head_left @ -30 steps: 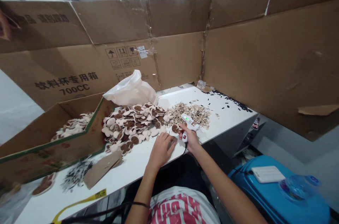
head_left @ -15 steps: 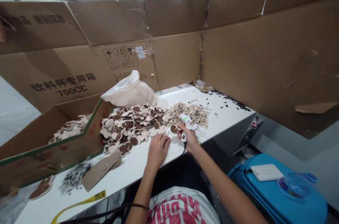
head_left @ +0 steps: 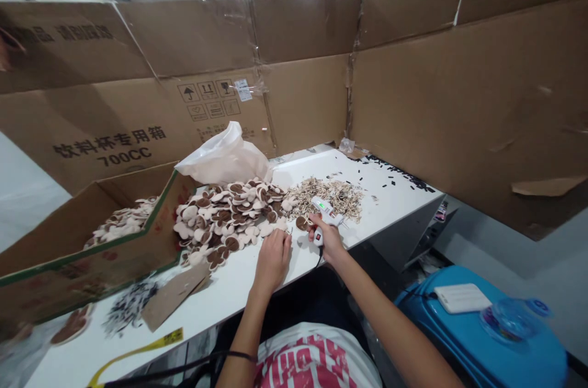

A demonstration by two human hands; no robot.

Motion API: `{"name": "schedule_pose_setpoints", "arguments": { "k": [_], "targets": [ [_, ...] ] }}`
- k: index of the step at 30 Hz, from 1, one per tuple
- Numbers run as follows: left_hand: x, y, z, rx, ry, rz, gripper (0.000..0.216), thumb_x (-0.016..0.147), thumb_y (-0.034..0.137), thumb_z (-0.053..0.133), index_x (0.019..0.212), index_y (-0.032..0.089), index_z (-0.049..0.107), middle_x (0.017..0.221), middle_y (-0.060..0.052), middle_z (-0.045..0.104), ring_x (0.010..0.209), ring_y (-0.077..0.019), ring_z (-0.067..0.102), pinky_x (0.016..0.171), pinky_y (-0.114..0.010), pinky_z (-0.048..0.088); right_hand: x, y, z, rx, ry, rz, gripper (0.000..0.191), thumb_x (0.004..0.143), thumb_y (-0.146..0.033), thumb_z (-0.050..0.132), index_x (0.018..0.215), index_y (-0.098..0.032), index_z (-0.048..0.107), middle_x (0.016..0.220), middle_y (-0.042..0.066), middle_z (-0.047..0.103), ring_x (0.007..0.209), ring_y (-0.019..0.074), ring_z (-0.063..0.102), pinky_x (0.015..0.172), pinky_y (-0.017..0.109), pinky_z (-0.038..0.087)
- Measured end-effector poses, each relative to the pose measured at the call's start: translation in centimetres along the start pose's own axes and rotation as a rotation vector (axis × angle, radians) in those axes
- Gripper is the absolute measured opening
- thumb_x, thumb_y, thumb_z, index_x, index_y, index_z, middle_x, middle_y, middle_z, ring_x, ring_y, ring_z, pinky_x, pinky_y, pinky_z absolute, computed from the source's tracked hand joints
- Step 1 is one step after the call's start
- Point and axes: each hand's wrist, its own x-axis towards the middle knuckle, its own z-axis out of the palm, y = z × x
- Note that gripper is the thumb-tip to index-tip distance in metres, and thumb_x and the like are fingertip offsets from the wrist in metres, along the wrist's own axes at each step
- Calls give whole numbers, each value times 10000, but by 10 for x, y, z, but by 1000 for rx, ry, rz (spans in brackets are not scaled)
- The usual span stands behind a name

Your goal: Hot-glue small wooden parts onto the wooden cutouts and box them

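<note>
My right hand [head_left: 329, 238] is wrapped round a white hot glue gun [head_left: 325, 208] with a green light on its body. Beside its fingertips is a brown-and-cream felt piece [head_left: 302, 223], apparently held in the same hand. My left hand [head_left: 274, 253] rests on the white table with its fingers curled together; a tiny thing seems to be at its fingertips, too small to name. Just beyond it lies a heap of flower-shaped brown-and-cream felt pieces [head_left: 229, 216]. A pile of small beige strips [head_left: 346, 195] lies behind the glue gun.
A cardboard box [head_left: 156, 241] with more felt pieces stands at left, near a white plastic bag [head_left: 225, 158]. Cardboard walls [head_left: 307, 106] enclose the table's back and right. Black bits [head_left: 416, 183] lie at the far right edge. A blue stool [head_left: 514, 357] carries a bottle [head_left: 509, 320].
My left hand has shifted slightly, its fingers drawn closer together. The right hand, glue gun and felt piece stay nearly still.
</note>
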Motion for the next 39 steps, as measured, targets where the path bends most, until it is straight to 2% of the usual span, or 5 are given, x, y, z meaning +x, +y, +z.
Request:
{"name": "schedule_pose_setpoints", "arguments": {
  "k": [11, 21, 31, 36, 39],
  "targets": [
    [-1, 2, -2, -73, -31, -6, 210, 1097, 324, 398, 1000, 232, 560, 982, -59, 687, 877, -242, 623, 802, -383, 454, 3, 3, -2, 21, -9, 11, 425, 682, -488, 937, 742, -214, 617, 576, 2, 655, 419, 124, 529, 408, 260, 412],
    [-1, 0, 2, -45, -38, -67, 233, 1108, 343, 341, 978, 243, 507, 880, -56, 673, 775, -257, 618, 705, -367, 403, 2, 2, -1, 9, -16, 17, 418, 694, -494, 927, 750, -215, 621, 592, 2, 655, 429, 124, 520, 405, 251, 396],
    [-1, 0, 2, 169, -50, -28, 272, 1087, 253, 348, 869, 241, 511, 762, -37, 635, 732, -249, 595, 691, -350, 360, -1, -2, 2, 34, 8, 20, 444, 643, -497, 949, 734, -201, 631, 563, -4, 656, 417, 115, 528, 421, 235, 405],
    [-1, -1, 2, 227, -32, -38, 312, 1092, 282, 376, 826, 240, 533, 731, -38, 649, 724, -247, 607, 686, -344, 348, 1, 1, 1, 46, 24, 21, 437, 641, -482, 958, 756, -201, 643, 562, 5, 663, 422, 121, 530, 415, 232, 401],
    [-1, -1, 1, 168, 1, -55, 294, 1093, 325, 417, 837, 243, 537, 731, -24, 657, 723, -239, 616, 689, -337, 356, 2, 3, 0, 41, 20, 12, 427, 651, -477, 958, 750, -201, 646, 563, 8, 664, 421, 126, 536, 409, 239, 399]
  ]
}}
